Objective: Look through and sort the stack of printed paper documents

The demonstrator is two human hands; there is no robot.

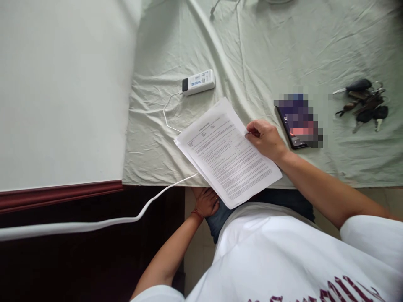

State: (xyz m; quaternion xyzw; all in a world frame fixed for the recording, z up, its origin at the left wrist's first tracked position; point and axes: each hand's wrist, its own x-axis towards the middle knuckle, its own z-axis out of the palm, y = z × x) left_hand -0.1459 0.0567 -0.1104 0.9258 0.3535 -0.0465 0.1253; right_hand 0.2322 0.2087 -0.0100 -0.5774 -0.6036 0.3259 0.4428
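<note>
A thin stack of printed sheets of paper (pixel 229 155) lies slanted at the table's front edge, its lower corner sticking out over my lap. My right hand (pixel 264 136) pinches the right edge of the sheets between thumb and fingers. Below the table edge, my left hand (pixel 208 202) rests on my leg by the lower left side of the paper, holding nothing, fingers loosely apart. A red string bracelet circles that wrist. Part of a white cable (pixel 157 195) passes beneath the sheets and is hidden there.
On the pale green cloth (pixel 157 155), a white power bank (pixel 198 82) with a thin cord sits beyond the paper. A phone (pixel 294 121), partly pixelated, lies right of my hand, and a bunch of keys (pixel 365 100) farther right. A white panel with red trim (pixel 63 191) borders the left.
</note>
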